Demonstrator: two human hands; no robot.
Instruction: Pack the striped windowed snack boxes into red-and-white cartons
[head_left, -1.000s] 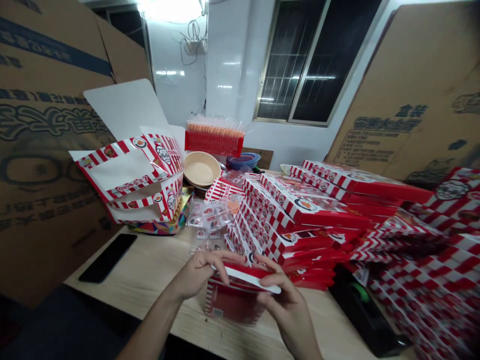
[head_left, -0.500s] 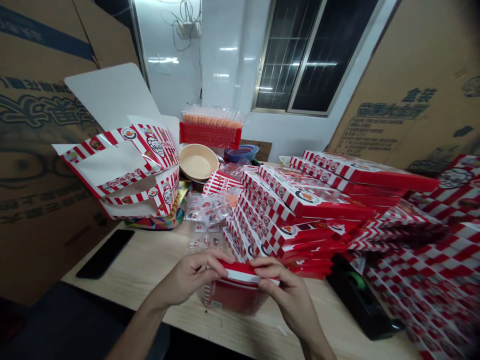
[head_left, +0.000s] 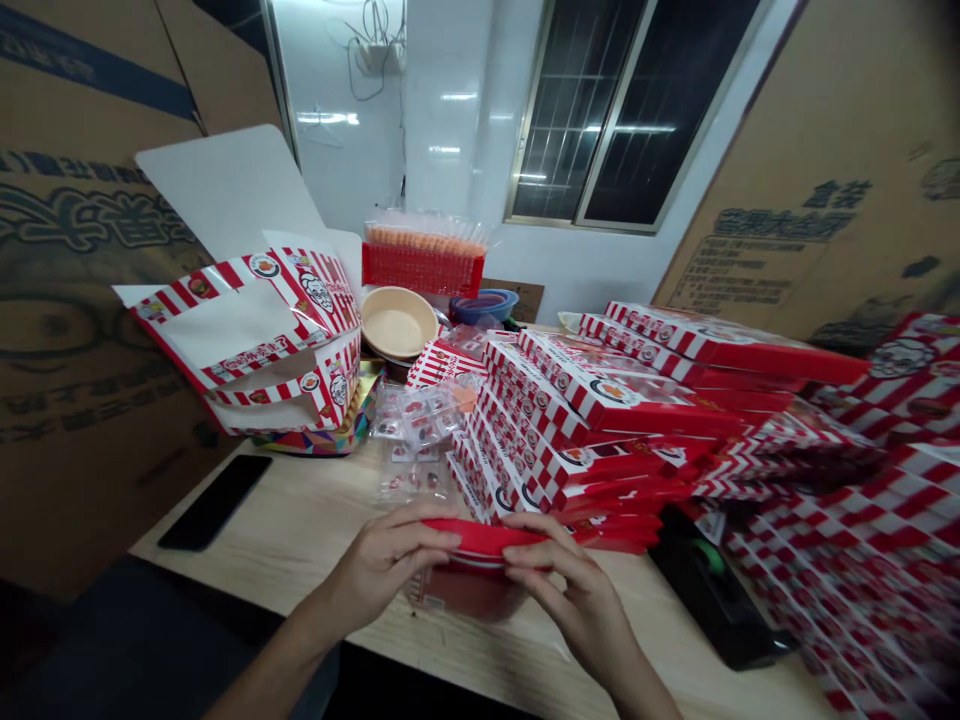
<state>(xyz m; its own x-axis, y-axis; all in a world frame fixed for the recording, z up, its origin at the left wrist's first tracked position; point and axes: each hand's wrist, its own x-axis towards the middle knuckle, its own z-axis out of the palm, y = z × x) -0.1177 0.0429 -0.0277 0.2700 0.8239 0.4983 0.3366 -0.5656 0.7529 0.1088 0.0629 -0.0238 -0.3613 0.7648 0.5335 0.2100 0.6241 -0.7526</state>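
Observation:
Both my hands hold one small red and white striped box (head_left: 474,570) upright on the wooden table (head_left: 300,530) near its front edge. My left hand (head_left: 390,562) grips its left side with fingers laid along the red top flap. My right hand (head_left: 574,590) grips the right side, fingers pressed on the same flap. Just behind the box stands a tall stack of flat red and white boxes (head_left: 585,420).
Folded striped cartons (head_left: 255,330) lie at the left, a black phone (head_left: 215,500) below them. Clear packets of small parts (head_left: 416,425), a beige bowl (head_left: 397,322), a red basket (head_left: 424,262) and a black tape dispenser (head_left: 712,590) are on the table. Brown cardboard boxes (head_left: 82,300) stand on both sides.
The box's top flap has gone from raised and white-sided to folded down flat under my fingers. Both hands stayed on the box.

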